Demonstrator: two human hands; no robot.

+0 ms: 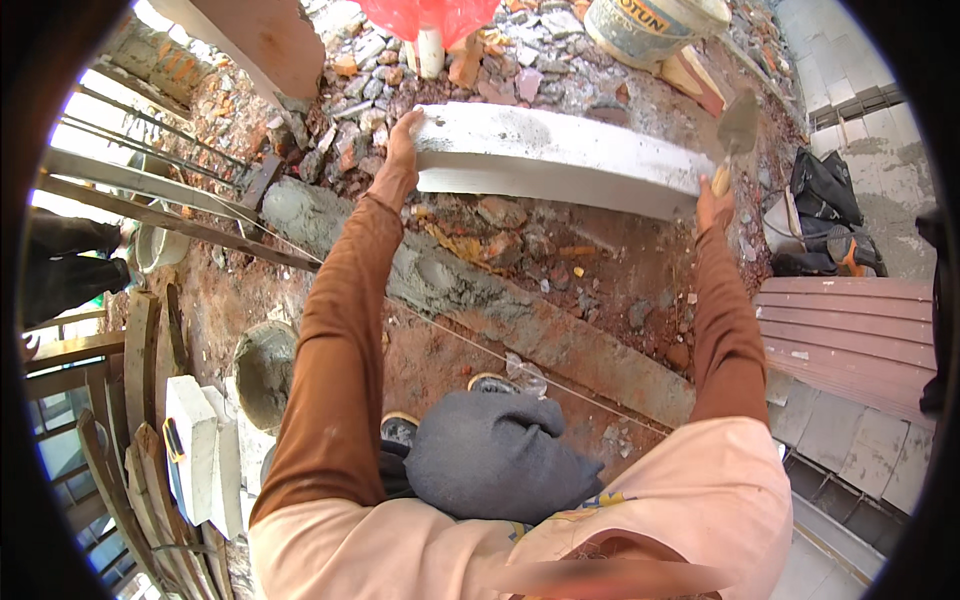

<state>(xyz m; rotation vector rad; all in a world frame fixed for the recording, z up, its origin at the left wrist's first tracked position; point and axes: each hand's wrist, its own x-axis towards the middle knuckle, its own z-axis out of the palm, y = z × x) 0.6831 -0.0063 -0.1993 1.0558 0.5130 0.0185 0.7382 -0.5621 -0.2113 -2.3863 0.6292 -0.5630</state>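
Over the mortar bed: a long white lightweight concrete block (pixel 560 160) is held up above the rubble, carried between both hands and not yet resting on anything that I can see.
Left hand: the left hand (pixel 403 140) grips the block's left end, fingers wrapped over the top edge and closed on it.
Right hand: the right hand (pixel 714 205) steadies the block's right end; its fingers are closed around the handle of a trowel (pixel 737 130), whose blade points up and away past the block's corner.
Block position: roughly level, tilted slightly, lying across the view beyond a strip of wet grey mortar (pixel 470 290) spread along the ground.
String line: a thin taut string (pixel 480 350) runs along the near side of the mortar strip.
Surroundings: broken brick and stone rubble (pixel 440 70) lies behind the block; a grey bucket (pixel 655 25) stands at the top; a pan of mortar (pixel 262 370) sits at lower left beside a stack of white blocks (pixel 195 450).
Step in hand: by my judgement, carrying the block toward the mortar strip for laying.
Next move calls for: lowering it evenly, both ends together, onto the wet bed and squaring its face to the string, keeping the trowel blade clear of the mortar.
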